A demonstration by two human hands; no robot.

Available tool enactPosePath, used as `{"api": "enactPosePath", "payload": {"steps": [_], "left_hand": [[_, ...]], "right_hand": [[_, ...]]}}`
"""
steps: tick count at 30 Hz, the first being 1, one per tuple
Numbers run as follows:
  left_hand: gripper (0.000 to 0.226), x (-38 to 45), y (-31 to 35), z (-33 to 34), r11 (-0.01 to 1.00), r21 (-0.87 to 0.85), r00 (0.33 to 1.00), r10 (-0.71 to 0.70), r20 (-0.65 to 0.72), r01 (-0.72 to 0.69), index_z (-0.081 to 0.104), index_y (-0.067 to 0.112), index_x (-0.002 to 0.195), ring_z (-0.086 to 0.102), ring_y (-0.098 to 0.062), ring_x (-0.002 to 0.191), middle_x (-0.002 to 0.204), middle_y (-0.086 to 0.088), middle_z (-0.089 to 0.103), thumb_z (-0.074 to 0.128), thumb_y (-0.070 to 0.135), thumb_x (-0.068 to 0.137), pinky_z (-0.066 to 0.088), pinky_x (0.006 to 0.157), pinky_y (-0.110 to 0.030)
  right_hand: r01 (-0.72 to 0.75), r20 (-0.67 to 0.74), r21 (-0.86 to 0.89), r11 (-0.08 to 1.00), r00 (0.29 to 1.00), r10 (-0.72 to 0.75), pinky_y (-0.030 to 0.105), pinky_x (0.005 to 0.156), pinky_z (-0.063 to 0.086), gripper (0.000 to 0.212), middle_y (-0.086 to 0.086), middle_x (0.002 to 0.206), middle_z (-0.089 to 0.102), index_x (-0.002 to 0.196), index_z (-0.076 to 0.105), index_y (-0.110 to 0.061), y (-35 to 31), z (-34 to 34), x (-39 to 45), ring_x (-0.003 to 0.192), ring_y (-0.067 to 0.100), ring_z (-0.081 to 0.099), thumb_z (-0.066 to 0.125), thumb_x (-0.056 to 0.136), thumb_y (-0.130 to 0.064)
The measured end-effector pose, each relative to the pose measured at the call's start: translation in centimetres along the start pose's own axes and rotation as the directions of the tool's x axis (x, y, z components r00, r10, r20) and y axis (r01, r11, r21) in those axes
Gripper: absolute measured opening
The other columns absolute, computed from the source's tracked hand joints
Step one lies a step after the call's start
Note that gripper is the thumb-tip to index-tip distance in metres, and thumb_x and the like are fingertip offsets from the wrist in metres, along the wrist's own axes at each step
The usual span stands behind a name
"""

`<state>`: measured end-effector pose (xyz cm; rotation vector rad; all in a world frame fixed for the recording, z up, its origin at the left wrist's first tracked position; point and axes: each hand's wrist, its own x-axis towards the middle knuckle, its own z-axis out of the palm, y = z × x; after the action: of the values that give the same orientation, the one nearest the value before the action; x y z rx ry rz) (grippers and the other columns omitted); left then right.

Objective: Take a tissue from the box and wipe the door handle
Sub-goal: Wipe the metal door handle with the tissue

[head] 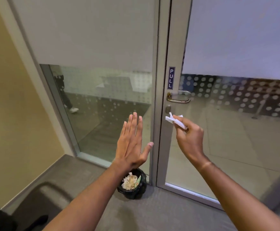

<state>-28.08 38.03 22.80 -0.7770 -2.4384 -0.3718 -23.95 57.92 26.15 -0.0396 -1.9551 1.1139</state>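
Right hand (190, 135) up, and its grip is pinched tight on a crumpled white tissue (175, 120), thin, soft and creased into a ragged twist. The tissue's long axis runs slantwise, its loose end pointing up and left toward the door frame, just below the small keyhole plate (168, 108). It hangs in the air beneath the door handle (179, 97), near it but not touching. That handle is a brassy, polished lever, a slim rounded bar lying horizontal, pivot at the left on the grey metal frame, free end pointing right across the glass. Above it, a narrow dark PULL label (171, 78) stands vertical. Left hand (132, 140) is flat and open, fingers together and straight up, thumb out to the side, palm facing the fixed glass panel (102, 105); whether it touches the glass I cannot tell. Both panes are frosted on top, clear with a pale dot pattern lower down. Down on the grey carpet by the frame sits a small bin (132, 184), black liner, crumpled paper inside, partly hidden by the left wrist.
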Motion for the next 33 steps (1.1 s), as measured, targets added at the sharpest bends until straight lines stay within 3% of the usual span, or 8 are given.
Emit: {"api": "enactPosePath", "payload": {"steps": [8,11,14,17,21,25,29,33], "left_hand": [[0.09,6.5,1.1,5.6,0.997,-0.039,0.998,0.061,0.022,-0.06,0.003,0.003,0.157,-0.009,-0.027,0.153,0.164,-0.018,-0.007,0.035,0.056,0.091,0.004,0.124,-0.045],[0.09,8.7,0.1,8.2,0.996,-0.061,0.997,0.064,0.044,-0.061,0.0,0.005,0.157,-0.01,-0.026,0.153,0.164,-0.016,-0.009,0.034,0.057,0.091,0.006,0.124,-0.046],[0.09,12.0,-1.9,11.5,0.993,-0.079,0.995,0.088,0.054,-0.083,-0.002,0.006,0.157,-0.011,-0.025,0.152,0.164,-0.016,-0.01,0.035,0.056,0.092,0.008,0.124,-0.047],[0.09,15.4,-3.8,14.2,0.99,-0.105,0.992,0.106,0.068,-0.098,-0.001,0.006,0.157,-0.011,-0.025,0.153,0.164,-0.015,-0.01,0.035,0.057,0.092,0.009,0.123,-0.047],[0.089,20.0,-6.4,17.1,0.979,-0.148,0.987,0.149,0.056,-0.139,0.005,0.004,0.157,-0.007,-0.027,0.153,0.165,-0.015,-0.006,0.039,0.053,0.091,0.008,0.121,-0.045],[0.088,23.7,-8.3,19.6,0.968,-0.19,0.985,0.171,0.033,-0.162,0.009,0.003,0.157,-0.005,-0.027,0.153,0.165,-0.016,-0.002,0.042,0.049,0.09,0.008,0.122,-0.043],[0.088,26.8,-9.5,22.3,0.962,-0.219,0.983,0.178,0.043,-0.165,0.003,0.005,0.157,-0.004,-0.027,0.153,0.165,-0.014,-0.005,0.042,0.043,0.089,0.007,0.122,-0.043],[0.087,29.5,-9.9,24.3,0.959,-0.229,0.983,0.181,0.039,-0.168,0.004,0.006,0.157,-0.003,-0.026,0.153,0.165,-0.014,-0.004,0.042,0.04,0.087,0.005,0.123,-0.042]], "right_hand": [[-0.077,-0.093,-0.047,0.996,0.993,0.072,0.003,0.071,0.041,0.035,0.0,0.101,0.075,0.109,0.074,-0.019,4.9,-1.9,4.6,0.1,-0.02,0.055,0.062,0.085,0.003],[-0.124,-0.1,-0.068,0.99,0.988,0.117,0.003,0.073,0.042,0.044,-0.007,0.1,0.074,0.109,0.074,-0.023,6.7,-1.3,5.7,0.106,-0.004,0.06,0.059,0.082,0.009],[-0.132,-0.118,-0.151,0.98,0.986,0.115,0.008,0.073,0.044,0.049,-0.011,0.094,0.072,0.107,0.074,-0.028,8.7,0.1,7.9,0.094,-0.001,0.063,0.058,0.08,0.009],[-0.176,-0.152,-0.201,0.964,0.977,0.147,0.004,0.063,0.039,0.051,-0.012,0.086,0.069,0.104,0.075,-0.03,10.0,1.6,10.3,0.076,-0.002,0.06,0.057,0.078,0.01],[-0.197,-0.194,-0.255,0.947,0.97,0.15,0.009,0.049,0.034,0.035,-0.024,0.058,0.061,0.095,0.077,-0.028,10.7,4.0,14.1,0.054,0.001,0.054,0.063,0.083,0.002],[-0.21,-0.215,-0.296,0.932,0.965,0.149,0.006,0.052,0.037,0.029,-0.016,0.077,0.07,0.095,0.077,-0.022,11.6,6.1,17.1,0.064,-0.004,0.059,0.063,0.083,0.001],[-0.194,-0.188,-0.373,0.907,0.973,0.131,0.002,0.053,0.035,0.026,-0.015,0.065,0.058,0.093,0.077,-0.016,12.9,7.9,19.6,0.061,-0.011,0.054,0.064,0.082,0.003],[-0.143,-0.128,-0.441,0.886,0.987,0.096,0.008,0.057,0.04,0.029,-0.01,0.072,0.066,0.094,0.076,-0.017,14.5,8.8,22.2,0.062,-0.002,0.058,0.064,0.078,0.005]]}}
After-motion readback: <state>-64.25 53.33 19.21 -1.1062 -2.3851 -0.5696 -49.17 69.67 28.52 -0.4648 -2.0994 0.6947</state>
